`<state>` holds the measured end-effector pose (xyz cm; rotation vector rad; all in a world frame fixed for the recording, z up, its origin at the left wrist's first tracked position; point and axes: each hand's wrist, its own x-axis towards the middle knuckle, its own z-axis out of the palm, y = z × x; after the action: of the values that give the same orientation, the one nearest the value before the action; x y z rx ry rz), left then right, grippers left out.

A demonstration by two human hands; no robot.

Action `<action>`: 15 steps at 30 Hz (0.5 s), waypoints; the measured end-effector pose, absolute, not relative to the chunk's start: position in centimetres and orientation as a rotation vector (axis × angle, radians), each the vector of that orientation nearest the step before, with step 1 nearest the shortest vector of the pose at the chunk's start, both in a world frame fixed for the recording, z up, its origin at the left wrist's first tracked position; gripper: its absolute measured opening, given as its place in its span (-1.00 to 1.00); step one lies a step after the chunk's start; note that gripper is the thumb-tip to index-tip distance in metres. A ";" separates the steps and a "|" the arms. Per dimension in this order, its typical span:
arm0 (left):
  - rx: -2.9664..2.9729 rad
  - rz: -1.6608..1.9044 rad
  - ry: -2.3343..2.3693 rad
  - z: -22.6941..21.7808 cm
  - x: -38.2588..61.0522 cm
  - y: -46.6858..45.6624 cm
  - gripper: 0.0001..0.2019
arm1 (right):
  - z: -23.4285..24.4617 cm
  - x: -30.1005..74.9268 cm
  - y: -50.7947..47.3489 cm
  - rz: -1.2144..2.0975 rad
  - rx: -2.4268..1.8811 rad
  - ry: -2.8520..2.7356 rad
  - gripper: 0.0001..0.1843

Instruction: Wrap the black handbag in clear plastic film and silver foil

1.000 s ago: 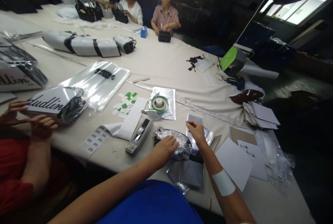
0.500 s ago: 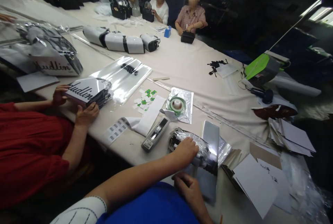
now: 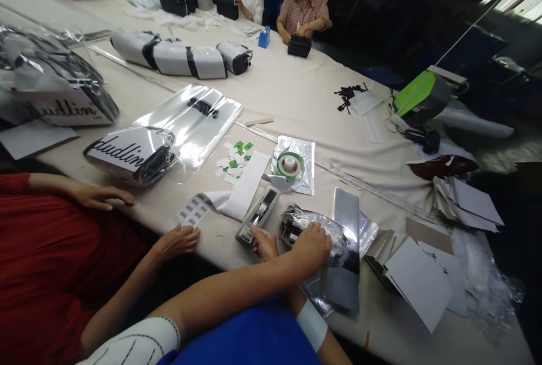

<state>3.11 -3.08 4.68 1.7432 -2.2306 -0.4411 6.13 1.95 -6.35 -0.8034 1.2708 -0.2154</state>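
Observation:
My left hand reaches across my body and lies curled over a small black bag wrapped in clear plastic, pressing it to the table. My right hand passes under the left forearm, its fingers closed on the near end of a grey tape dispenser. A shiny silver pouch lies under and beside the wrapped bag.
A co-worker in red at my left rests both hands at the table edge by a barcode label sheet. Nearby are a green tape roll, small green tags, a bagged "dudlin" package and white cards. Other people sit at the far end.
My right hand has come up from the table edge and crossed left under my left arm to the tape dispenser. The co-worker let go of the "dudlin" package.

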 end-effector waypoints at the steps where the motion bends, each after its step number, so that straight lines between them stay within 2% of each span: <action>1: 1.745 -0.447 -2.231 4.7 3.2 -3.0 -0.75 | -6.3 6.5 2.1 -0.239 -0.781 1.283 -0.45; 7: 1.742 -0.442 -2.245 4.7 3.6 -3.0 -0.77 | -5.3 8.0 2.8 -0.412 -0.783 1.336 -0.56; 15: 1.727 -0.388 -2.262 4.3 3.6 -2.9 -0.76 | -2.6 7.3 4.8 -0.648 -1.413 1.237 -0.74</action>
<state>3.63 -2.91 4.32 1.7267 -2.2621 -0.3878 7.30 4.83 -2.60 -1.4133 1.2371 -0.6482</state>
